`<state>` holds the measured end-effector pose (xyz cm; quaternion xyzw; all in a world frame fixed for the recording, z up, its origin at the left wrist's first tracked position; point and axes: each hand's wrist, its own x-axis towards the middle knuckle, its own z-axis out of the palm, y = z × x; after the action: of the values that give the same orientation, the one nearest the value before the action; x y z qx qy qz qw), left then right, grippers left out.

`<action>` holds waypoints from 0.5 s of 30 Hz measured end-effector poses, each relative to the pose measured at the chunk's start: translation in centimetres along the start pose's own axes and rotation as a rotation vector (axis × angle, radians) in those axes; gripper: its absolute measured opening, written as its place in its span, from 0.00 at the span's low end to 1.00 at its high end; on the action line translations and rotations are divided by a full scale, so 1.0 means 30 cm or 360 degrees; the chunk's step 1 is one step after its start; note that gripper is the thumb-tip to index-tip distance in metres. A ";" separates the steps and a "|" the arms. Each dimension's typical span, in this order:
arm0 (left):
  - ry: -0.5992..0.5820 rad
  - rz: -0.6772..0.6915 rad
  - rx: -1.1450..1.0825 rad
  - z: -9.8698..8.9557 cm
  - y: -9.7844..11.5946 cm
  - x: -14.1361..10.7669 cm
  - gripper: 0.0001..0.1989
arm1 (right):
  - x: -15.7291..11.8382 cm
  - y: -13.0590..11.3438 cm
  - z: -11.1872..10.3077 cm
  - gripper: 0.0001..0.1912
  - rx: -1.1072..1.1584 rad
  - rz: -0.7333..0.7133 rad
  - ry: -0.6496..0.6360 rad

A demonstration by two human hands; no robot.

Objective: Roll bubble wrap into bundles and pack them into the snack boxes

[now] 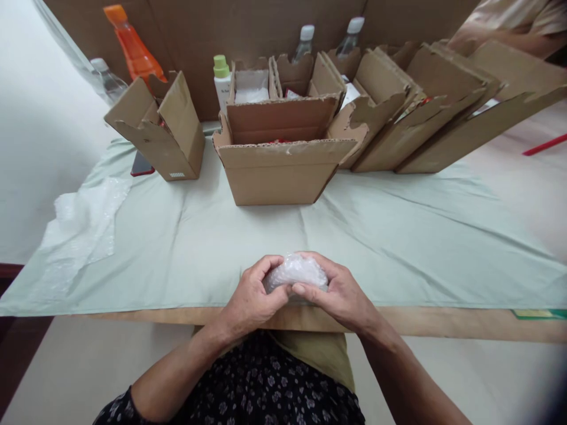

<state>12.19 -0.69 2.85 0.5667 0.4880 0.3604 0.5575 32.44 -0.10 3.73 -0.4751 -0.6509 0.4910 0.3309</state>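
A bundle of bubble wrap (297,270) is held between my two hands over the front edge of the table. My left hand (258,290) grips its left side, fingers curled around it and thumb along the near face. From the right, my right hand (337,289) clasps it the same way, and the two thumbs almost meet in front. Whatever is inside the wrap cannot be made out. Straight ahead of my hands stands an open cardboard box (274,174) with something red just visible inside.
Loose bubble wrap (84,221) lies at the left on the green cloth (376,236). A smaller cardboard box (177,130) stands behind it, beside an orange bottle (137,50). More open boxes (425,112) line the back right. Another person's arm (505,41) shows at the upper right.
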 end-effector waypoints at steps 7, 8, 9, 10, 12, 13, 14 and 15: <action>-0.0204 0.0071 0.0150 -0.032 0.010 0.048 0.15 | 0.035 -0.006 -0.070 0.19 0.0052 -0.0070 -0.0154; -0.0259 0.0082 0.0208 -0.040 0.015 0.057 0.15 | 0.041 -0.010 -0.085 0.19 0.0011 -0.0064 -0.0175; -0.0309 0.0124 0.0277 -0.050 0.022 0.069 0.14 | 0.047 -0.016 -0.100 0.17 -0.0040 -0.0055 -0.0180; -0.0338 0.0210 0.0353 -0.061 0.030 0.082 0.15 | 0.053 -0.023 -0.117 0.15 -0.0097 -0.0049 -0.0165; -0.0274 0.0501 0.0520 -0.088 0.053 0.118 0.17 | 0.065 -0.041 -0.156 0.11 -0.0192 -0.0064 -0.0089; -0.0160 0.0685 0.0619 -0.104 0.069 0.142 0.18 | 0.071 -0.052 -0.180 0.10 -0.0220 -0.0088 -0.0026; 0.0003 0.0873 0.0731 -0.122 0.087 0.171 0.19 | 0.075 -0.064 -0.207 0.10 -0.0236 -0.0125 0.0058; 0.0190 0.1050 0.0857 -0.141 0.109 0.204 0.20 | 0.080 -0.077 -0.236 0.11 -0.0244 -0.0176 0.0175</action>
<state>10.27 6.66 5.74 0.7958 0.3887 0.4114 0.2154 37.31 4.30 7.96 -0.4886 -0.6925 0.3940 0.3556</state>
